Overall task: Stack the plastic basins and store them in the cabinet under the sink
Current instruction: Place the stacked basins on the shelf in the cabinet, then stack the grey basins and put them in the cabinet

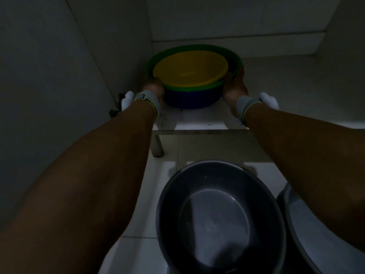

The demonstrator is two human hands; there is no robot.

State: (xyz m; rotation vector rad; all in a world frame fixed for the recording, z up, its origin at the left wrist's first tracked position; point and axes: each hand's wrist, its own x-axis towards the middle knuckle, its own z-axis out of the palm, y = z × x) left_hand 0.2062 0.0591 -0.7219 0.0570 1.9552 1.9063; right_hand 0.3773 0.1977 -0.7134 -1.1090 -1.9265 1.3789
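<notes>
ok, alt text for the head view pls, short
Both hands, left hand and right hand, grip a nested stack of basins, yellow basin inside green basin inside blue basin, at a dim white-tiled cabinet opening. A dark grey basin sits on the floor nearer the camera.

A dim home kitchen or wash area: pale floor tiles (146, 252), a low white cabinet shelf (199, 123) at the far side, plastic basins (189, 76) stacked there.
</notes>
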